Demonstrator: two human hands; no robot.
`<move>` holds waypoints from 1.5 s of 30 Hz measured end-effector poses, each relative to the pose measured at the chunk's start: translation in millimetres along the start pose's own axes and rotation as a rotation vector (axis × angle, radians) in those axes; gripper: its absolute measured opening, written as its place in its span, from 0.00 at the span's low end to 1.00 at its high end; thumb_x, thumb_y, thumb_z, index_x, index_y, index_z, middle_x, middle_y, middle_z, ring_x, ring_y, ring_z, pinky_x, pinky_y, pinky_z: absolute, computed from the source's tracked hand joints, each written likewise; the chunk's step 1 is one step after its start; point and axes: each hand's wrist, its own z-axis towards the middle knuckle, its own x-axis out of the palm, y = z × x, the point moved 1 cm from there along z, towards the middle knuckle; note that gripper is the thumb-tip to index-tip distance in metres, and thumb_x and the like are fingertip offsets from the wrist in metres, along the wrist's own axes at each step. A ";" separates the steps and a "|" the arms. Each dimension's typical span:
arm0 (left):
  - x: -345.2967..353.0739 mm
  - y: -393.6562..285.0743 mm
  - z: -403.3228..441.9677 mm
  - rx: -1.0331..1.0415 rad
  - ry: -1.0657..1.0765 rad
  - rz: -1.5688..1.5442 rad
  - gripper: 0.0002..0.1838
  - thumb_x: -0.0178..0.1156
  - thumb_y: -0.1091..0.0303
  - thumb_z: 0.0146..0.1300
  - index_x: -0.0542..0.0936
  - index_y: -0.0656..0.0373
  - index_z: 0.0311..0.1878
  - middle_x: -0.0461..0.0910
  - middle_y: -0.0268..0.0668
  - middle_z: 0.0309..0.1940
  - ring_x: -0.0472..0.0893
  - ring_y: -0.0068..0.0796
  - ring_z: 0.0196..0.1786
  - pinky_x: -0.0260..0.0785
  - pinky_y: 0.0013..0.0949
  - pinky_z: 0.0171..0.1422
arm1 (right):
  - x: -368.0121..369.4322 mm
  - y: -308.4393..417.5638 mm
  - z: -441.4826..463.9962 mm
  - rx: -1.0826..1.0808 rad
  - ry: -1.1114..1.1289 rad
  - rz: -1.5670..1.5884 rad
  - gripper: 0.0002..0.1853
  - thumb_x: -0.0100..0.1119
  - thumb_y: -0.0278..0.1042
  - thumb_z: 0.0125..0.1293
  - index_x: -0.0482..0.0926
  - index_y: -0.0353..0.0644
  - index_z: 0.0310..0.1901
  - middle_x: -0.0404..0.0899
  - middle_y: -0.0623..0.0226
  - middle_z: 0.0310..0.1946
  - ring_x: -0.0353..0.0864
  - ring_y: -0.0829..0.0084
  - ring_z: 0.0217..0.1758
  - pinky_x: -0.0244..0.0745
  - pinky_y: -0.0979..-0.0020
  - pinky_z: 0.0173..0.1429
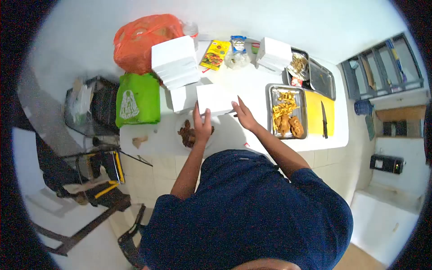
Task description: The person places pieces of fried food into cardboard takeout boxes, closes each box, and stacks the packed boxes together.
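Note:
Between my two hands is a white box, plain and seemingly of cardboard, held above the table. My left hand grips its near left corner with the thumb at the front. On the other side my right hand presses against the near right corner, fingers stretched along the side. Just behind and left of it stands another white box. Partly hidden under my left forearm, a plate of dark brown food pieces lies near the table's front edge.
Stacked white boxes and a green bag stand left, below an orange bag. To the right, a metal tray holds yellow strips and browned pieces beside a yellow cutting board with a knife. A yellow packet lies behind.

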 end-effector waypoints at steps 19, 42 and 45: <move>154.7 -45.3 37.6 0.066 0.416 -0.250 0.42 0.67 0.74 0.57 0.56 0.60 0.72 0.64 0.43 0.65 0.70 0.36 0.64 0.72 0.36 0.60 | -153.4 -26.6 -41.6 -0.241 -0.316 0.060 0.37 0.51 0.44 0.70 0.50 0.34 0.73 0.53 0.49 0.72 0.52 0.57 0.75 0.47 0.60 0.75; 218.4 -67.7 81.1 -0.570 0.362 -0.643 0.42 0.56 0.82 0.55 0.54 0.43 0.72 0.63 0.42 0.63 0.67 0.40 0.64 0.65 0.49 0.64 | -218.4 -22.2 19.1 -0.033 -0.485 0.353 0.33 0.59 0.54 0.63 0.65 0.35 0.59 0.67 0.51 0.55 0.70 0.61 0.55 0.68 0.63 0.58; 230.0 -67.7 93.1 -0.579 0.336 -0.663 0.40 0.53 0.81 0.56 0.56 0.43 0.72 0.65 0.42 0.63 0.67 0.41 0.65 0.65 0.49 0.64 | -226.1 -19.5 34.5 -0.042 -0.526 0.330 0.32 0.59 0.53 0.64 0.65 0.35 0.58 0.73 0.54 0.50 0.72 0.64 0.51 0.69 0.65 0.54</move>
